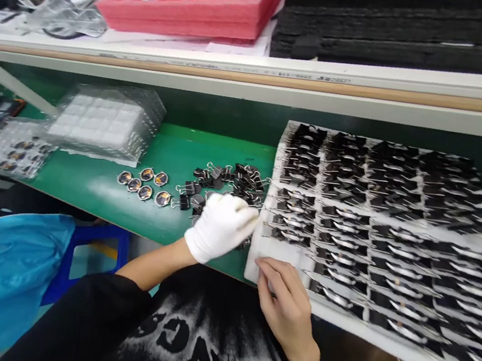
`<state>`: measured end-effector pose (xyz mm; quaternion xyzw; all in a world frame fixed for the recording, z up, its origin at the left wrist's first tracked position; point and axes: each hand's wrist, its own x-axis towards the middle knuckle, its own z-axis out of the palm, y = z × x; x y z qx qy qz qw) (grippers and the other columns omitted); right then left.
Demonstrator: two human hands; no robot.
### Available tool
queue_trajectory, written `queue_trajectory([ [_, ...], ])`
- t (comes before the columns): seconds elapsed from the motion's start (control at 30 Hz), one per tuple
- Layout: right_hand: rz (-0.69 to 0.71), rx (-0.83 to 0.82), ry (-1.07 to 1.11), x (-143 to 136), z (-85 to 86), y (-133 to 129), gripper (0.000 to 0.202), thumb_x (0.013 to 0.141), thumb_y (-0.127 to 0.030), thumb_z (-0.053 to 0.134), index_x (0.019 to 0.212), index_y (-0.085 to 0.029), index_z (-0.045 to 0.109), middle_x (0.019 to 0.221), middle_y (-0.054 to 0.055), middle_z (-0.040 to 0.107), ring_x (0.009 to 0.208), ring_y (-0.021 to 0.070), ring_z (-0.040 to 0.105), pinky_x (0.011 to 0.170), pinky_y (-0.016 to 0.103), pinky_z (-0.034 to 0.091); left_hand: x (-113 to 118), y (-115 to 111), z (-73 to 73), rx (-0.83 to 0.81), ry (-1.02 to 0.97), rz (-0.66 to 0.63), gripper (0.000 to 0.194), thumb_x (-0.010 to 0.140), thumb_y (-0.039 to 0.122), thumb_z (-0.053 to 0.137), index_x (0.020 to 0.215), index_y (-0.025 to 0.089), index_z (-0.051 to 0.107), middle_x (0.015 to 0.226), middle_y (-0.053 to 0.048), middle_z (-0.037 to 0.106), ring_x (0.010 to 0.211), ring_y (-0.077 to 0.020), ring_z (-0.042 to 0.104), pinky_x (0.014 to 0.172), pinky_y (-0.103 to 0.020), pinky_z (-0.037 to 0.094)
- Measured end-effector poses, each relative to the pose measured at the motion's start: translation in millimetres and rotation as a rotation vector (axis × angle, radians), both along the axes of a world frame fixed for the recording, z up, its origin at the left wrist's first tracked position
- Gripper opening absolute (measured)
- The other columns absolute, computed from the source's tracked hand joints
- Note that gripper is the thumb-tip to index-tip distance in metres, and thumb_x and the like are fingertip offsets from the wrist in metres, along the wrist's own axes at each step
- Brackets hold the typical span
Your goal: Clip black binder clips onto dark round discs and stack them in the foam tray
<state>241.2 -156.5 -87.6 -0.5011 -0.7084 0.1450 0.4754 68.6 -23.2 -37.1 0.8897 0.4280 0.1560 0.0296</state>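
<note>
Binder clips, black with bent silver wire handles, are lying in a loose pile on a smooth green work surface, the material in hand, just beside a white padded board. Rows of clamped clip assemblies are covering most of that board; pale curved edges are showing between the black clip bodies. Seven small round parts with shiny metallic rims and dark-and-amber faces are sitting left of the pile. Clear plastic trays, stacked, are standing farther left near a bubbled plastic tray. On the shelf above, a pink foam tray with square compartments is resting beside dark, rough-edged foam sheets.

Left hand, in a white knit-looking glove, is hovering over the near side of the pile, reaching in from the left. Its fingers are curling inward; any pinched item is hidden, so grip cannot be told. Right hand, bare, is angling up from lower right, back uppermost, at the board's near left corner. Its fingers are bending and lying close together; whether the tips are pinching anything cannot be told.
</note>
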Motion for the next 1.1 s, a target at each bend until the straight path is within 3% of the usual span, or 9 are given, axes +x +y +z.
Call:
queue_trajectory([
  [0.1, 0.030, -0.004, -0.017, -2, 0.6, 6, 0.051, 0.088, 0.001, 0.061, 0.132, -0.024, 0.064, 0.106, 0.010, 0.071, 0.094, 0.0254, 0.067, 0.081, 0.042, 0.055, -59, 29, 17.1, 0.002, 0.025, 0.258, 0.035, 0.106, 0.040, 0.042, 0.118, 0.024, 0.070, 0.114, -0.008, 0.072, 0.104, -0.0235, 0.064, 0.089, -0.038, 0.040],
  [0.2, 0.064, -0.024, -0.072, -11, 6.1, 17, 0.050, 0.091, -0.002, 0.060, 0.136, -0.024, 0.060, 0.110, 0.011, 0.069, 0.096, 0.0258, 0.065, 0.082, 0.042, 0.053, -123, 51, 22.8, -0.097, 0.119, 0.436, 0.032, 0.102, 0.040, 0.047, 0.115, 0.023, 0.070, 0.112, -0.008, 0.073, 0.101, -0.0239, 0.066, 0.086, -0.034, 0.043],
  [0.33, 0.114, -0.031, -0.212, -36, 14.6, 38, 0.038, 0.095, -0.008, 0.059, 0.131, -0.020, 0.061, 0.111, 0.012, 0.067, 0.095, 0.0267, 0.061, 0.081, 0.043, 0.050, -186, 50, 20.6, -0.089, 0.135, 0.682, 0.035, 0.103, 0.041, 0.041, 0.095, 0.023, 0.070, 0.096, -0.006, 0.072, 0.092, -0.0233, 0.066, 0.080, -0.032, 0.042],
  [0.4, 0.128, -0.033, -0.324, -52, 15.2, 49, 0.027, 0.097, -0.011, 0.058, 0.122, -0.017, 0.065, 0.103, 0.012, 0.066, 0.090, 0.0264, 0.058, 0.077, 0.042, 0.048, -202, 40, 18.0, -0.076, 0.137, 0.711, 0.036, 0.103, 0.040, 0.039, 0.093, 0.023, 0.070, 0.095, -0.007, 0.072, 0.092, -0.0232, 0.065, 0.081, -0.032, 0.043],
  [0.5, 0.067, -0.047, -0.503, -79, 10.2, 65, 0.019, 0.098, -0.020, 0.060, 0.114, -0.015, 0.067, 0.092, 0.012, 0.062, 0.083, 0.0271, 0.053, 0.070, 0.041, 0.043, -211, 22, 8.1, -0.167, 0.181, 0.563, 0.031, 0.098, 0.047, 0.052, 0.108, 0.023, 0.071, 0.107, -0.008, 0.070, 0.103, -0.0257, 0.064, 0.090, -0.036, 0.044],
  [0.67, -0.089, -0.083, -0.644, -110, -0.7, 79, 0.021, 0.096, -0.033, 0.065, 0.107, -0.014, 0.069, 0.087, 0.013, 0.058, 0.081, 0.0286, 0.049, 0.068, 0.041, 0.038, -194, 12, -18.9, -0.093, 0.247, 0.447, 0.078, 0.081, 0.059, 0.075, 0.146, 0.023, 0.053, 0.141, -0.017, 0.058, 0.128, -0.0382, 0.052, 0.103, -0.049, 0.039],
  [0.83, -0.076, -0.119, -0.620, -107, 3.9, 76, 0.019, 0.096, -0.032, 0.065, 0.108, -0.016, 0.067, 0.092, 0.012, 0.061, 0.085, 0.0283, 0.051, 0.071, 0.040, 0.036, -185, 22, -17.3, -0.126, 0.187, 0.378, 0.067, 0.089, 0.062, 0.065, 0.144, 0.024, 0.054, 0.139, -0.014, 0.061, 0.127, -0.0349, 0.054, 0.104, -0.048, 0.037],
  [1.0, -0.011, -0.172, -0.502, -87, 10.4, 67, 0.028, 0.097, -0.035, 0.064, 0.119, -0.017, 0.064, 0.103, 0.012, 0.064, 0.091, 0.0289, 0.055, 0.073, 0.041, 0.039, -208, 20, -3.7, -0.168, 0.337, 0.448, 0.066, 0.082, 0.058, 0.075, 0.140, 0.031, 0.059, 0.138, -0.015, 0.057, 0.125, -0.0390, 0.050, 0.100, -0.051, 0.036],
  [1.1, 0.022, -0.169, -0.299, -82, 12.8, 67, 0.031, 0.097, -0.035, 0.066, 0.124, -0.020, 0.062, 0.109, 0.011, 0.067, 0.095, 0.0275, 0.060, 0.078, 0.041, 0.044, -215, 19, -7.1, -0.153, 0.399, 0.367, 0.050, 0.086, 0.055, 0.072, 0.128, 0.029, 0.068, 0.129, -0.015, 0.061, 0.119, -0.0375, 0.051, 0.101, -0.053, 0.032],
])
